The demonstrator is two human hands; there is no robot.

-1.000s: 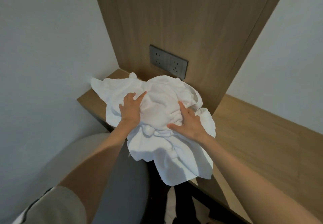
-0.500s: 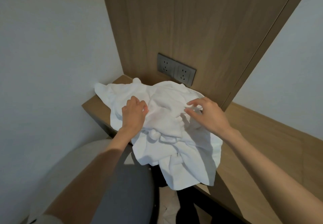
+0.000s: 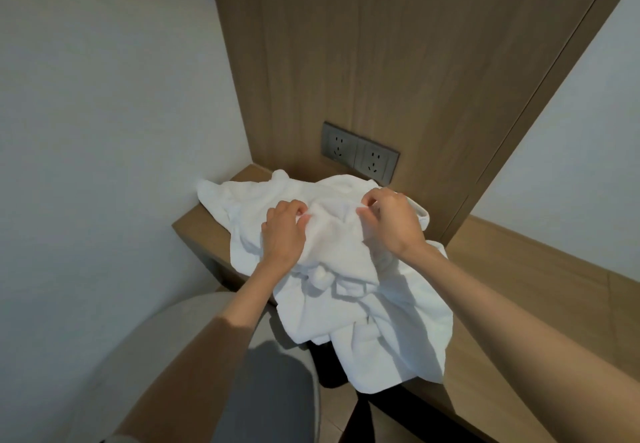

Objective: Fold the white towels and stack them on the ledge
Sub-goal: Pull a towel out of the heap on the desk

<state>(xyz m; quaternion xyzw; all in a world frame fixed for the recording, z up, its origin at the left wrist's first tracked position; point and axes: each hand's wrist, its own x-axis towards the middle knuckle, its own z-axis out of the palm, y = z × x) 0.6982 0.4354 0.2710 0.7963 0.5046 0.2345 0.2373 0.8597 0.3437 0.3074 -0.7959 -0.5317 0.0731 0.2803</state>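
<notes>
Your left hand [image 3: 282,235] sits at the centre of the frame, fingers curled down into the towels [image 3: 346,280] and gripping a bunch of cloth. Your right hand [image 3: 393,224] is just to its right, thumb and bent fingers pinching a raised fold of the same cloth. A short ridge of fabric stretches between the two hands.

The towels lie in one crumpled white heap on the ledge [image 3: 199,235]. The heap runs from the left-centre of the frame, where it touches the white wall [image 3: 104,131], down toward the lower middle. There its lower part hangs over the ledge's front edge. You cannot tell how many towels are in the heap, and none of it is folded.

Behind the heap, upper centre, a wood panel [image 3: 381,62] carries a grey double socket [image 3: 360,155] just above the cloth. A grey rounded seat [image 3: 277,394] fills the lower left, under your left forearm. The ledge carries on to the right edge of the frame.
</notes>
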